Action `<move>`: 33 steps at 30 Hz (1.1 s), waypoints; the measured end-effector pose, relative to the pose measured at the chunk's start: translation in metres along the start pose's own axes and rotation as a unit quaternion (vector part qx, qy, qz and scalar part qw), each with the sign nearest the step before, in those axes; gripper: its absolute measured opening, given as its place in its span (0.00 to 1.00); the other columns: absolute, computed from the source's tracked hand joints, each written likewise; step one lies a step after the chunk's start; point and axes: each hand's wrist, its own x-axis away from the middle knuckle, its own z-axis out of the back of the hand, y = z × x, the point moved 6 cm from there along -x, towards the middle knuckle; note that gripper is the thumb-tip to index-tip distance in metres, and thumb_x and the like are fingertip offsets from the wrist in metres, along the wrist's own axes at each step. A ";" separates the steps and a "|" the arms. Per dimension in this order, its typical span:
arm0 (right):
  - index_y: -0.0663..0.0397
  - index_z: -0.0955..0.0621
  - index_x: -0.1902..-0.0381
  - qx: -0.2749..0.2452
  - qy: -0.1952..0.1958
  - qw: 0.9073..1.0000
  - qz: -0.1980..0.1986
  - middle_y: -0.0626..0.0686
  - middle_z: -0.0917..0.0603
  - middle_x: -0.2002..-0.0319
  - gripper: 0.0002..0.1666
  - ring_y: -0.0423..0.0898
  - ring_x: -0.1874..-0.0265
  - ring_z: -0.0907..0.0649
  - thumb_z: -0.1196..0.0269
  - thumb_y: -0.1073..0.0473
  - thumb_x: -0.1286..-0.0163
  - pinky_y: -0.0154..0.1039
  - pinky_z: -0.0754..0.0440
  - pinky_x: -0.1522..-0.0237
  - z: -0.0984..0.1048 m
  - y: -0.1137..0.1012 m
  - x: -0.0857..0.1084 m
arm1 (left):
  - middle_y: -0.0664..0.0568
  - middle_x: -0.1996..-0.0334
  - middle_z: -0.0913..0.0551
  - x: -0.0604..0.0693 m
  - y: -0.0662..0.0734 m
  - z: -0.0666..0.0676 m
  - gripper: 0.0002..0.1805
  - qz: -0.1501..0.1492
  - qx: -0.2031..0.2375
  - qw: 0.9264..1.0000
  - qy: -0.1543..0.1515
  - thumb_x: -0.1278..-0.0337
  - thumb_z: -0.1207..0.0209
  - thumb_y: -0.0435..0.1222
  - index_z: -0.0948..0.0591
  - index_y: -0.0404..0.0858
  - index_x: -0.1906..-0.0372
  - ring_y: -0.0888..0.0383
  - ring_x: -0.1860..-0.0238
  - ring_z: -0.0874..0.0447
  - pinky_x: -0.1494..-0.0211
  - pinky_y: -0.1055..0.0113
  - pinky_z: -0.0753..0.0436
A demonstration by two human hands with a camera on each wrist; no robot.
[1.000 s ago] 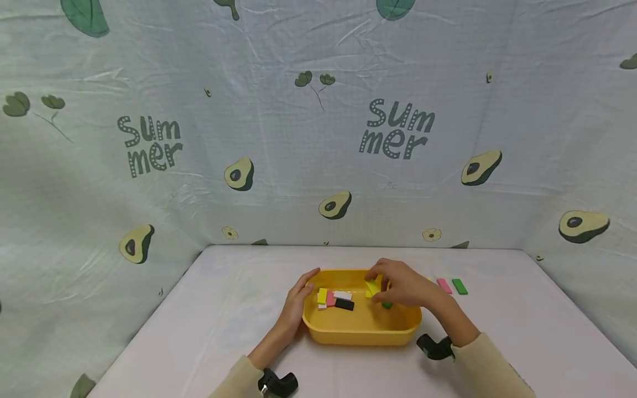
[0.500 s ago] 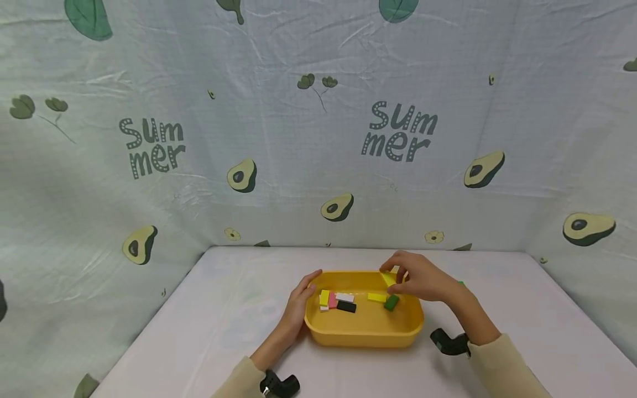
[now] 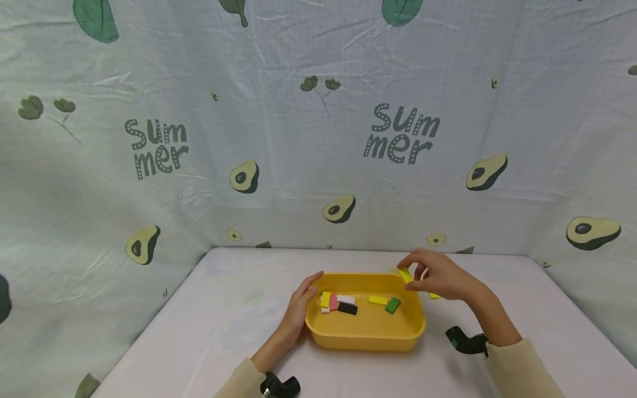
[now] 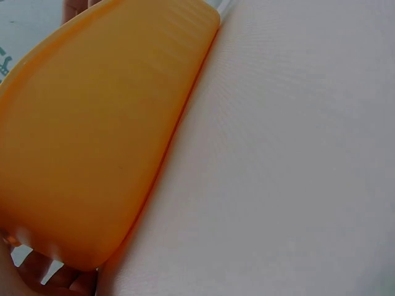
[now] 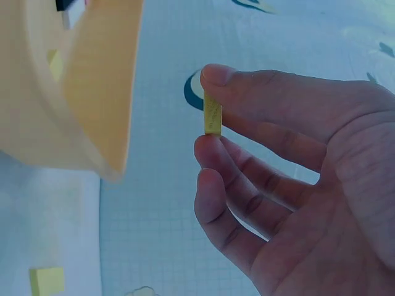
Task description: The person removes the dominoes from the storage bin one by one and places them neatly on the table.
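Between the thumb and fingertips of my right hand (image 3: 440, 275) is a small yellow block (image 5: 212, 117), held up by the back right corner of a yellow plastic tray (image 3: 368, 341). My left hand (image 3: 298, 304) grips the tray's left side, thumb near the rim; its fingers show only in part at the corner of the left wrist view. Inside the tray, on the left, a yellow block (image 3: 325, 299), a pink block (image 3: 333, 302), a white block (image 3: 346, 299) and a black block (image 3: 348, 308) lie together. Further right lie another yellow block (image 3: 378, 300) and a green block (image 3: 393, 305).
Just right of the tray, a loose yellow block (image 3: 434, 296) lies on the white table (image 3: 239, 276), partly behind my right hand. A printed curtain (image 3: 278, 127) stands behind the table and along its sides. Each wrist wears a black camera, such as the right camera (image 3: 466, 341).
My right hand has carried the pinched yellow block from inside the tray up and rightward to its back right corner. The left hand keeps its grip on the tray.
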 end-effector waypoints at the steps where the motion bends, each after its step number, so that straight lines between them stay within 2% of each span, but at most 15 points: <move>1: 0.55 0.16 0.45 -0.004 0.000 1.000 -0.003 0.53 0.16 0.49 0.22 0.41 0.63 0.19 0.26 0.57 0.36 0.30 0.14 0.65 0.001 0.001 0.001 | 0.41 0.19 0.39 0.000 0.000 0.000 0.28 0.000 -0.001 1.000 0.000 0.19 0.62 0.38 0.36 0.39 0.21 0.40 0.19 0.43 0.16 0.41 0.48; 4: 0.56 0.16 0.45 -0.009 0.003 1.000 -0.007 0.55 0.16 0.48 0.22 0.42 0.62 0.19 0.26 0.57 0.36 0.31 0.14 0.66 0.006 0.002 0.004 | 0.42 0.19 0.39 -0.001 0.000 0.000 0.27 0.000 -0.001 1.000 0.000 0.19 0.61 0.38 0.35 0.40 0.21 0.40 0.19 0.43 0.16 0.41 0.48; 10: 0.57 0.16 0.44 0.008 0.013 1.000 -0.004 0.55 0.15 0.48 0.24 0.40 0.62 0.18 0.25 0.57 0.37 0.29 0.15 0.60 0.015 0.006 0.007 | 0.42 0.19 0.39 -0.001 0.001 0.002 0.27 -0.001 -0.003 1.000 0.004 0.19 0.61 0.39 0.35 0.41 0.21 0.40 0.19 0.42 0.16 0.41 0.47; 15: 0.56 0.16 0.44 0.006 0.014 0.999 -0.028 0.55 0.15 0.48 0.24 0.42 0.62 0.18 0.26 0.57 0.36 0.28 0.15 0.61 0.018 0.014 0.011 | 0.43 0.19 0.39 0.000 0.000 0.002 0.28 0.004 -0.005 1.000 0.003 0.19 0.61 0.39 0.35 0.40 0.21 0.40 0.19 0.43 0.16 0.41 0.48; 20: 0.57 0.16 0.43 0.001 0.019 0.999 -0.030 0.58 0.15 0.47 0.24 0.43 0.61 0.19 0.26 0.57 0.36 0.29 0.15 0.61 0.024 0.021 0.016 | 0.42 0.19 0.39 0.000 0.000 0.002 0.27 0.000 -0.003 1.000 0.004 0.19 0.61 0.38 0.35 0.40 0.21 0.40 0.19 0.43 0.16 0.42 0.48; 26: 0.58 0.17 0.42 -0.003 0.026 0.998 -0.061 0.60 0.16 0.47 0.26 0.45 0.60 0.19 0.26 0.57 0.36 0.32 0.14 0.66 0.033 0.036 0.024 | 0.42 0.19 0.39 0.001 0.000 0.002 0.27 -0.002 -0.005 1.000 0.000 0.19 0.61 0.39 0.35 0.41 0.21 0.41 0.19 0.43 0.16 0.42 0.48; 33: 0.60 0.18 0.41 -0.006 0.037 0.996 -0.087 0.61 0.16 0.46 0.27 0.48 0.59 0.20 0.27 0.57 0.36 0.33 0.14 0.66 0.040 0.057 0.033 | 0.43 0.19 0.39 0.001 -0.001 0.002 0.27 -0.001 -0.005 1.000 -0.001 0.19 0.61 0.39 0.34 0.42 0.22 0.41 0.19 0.44 0.16 0.42 0.48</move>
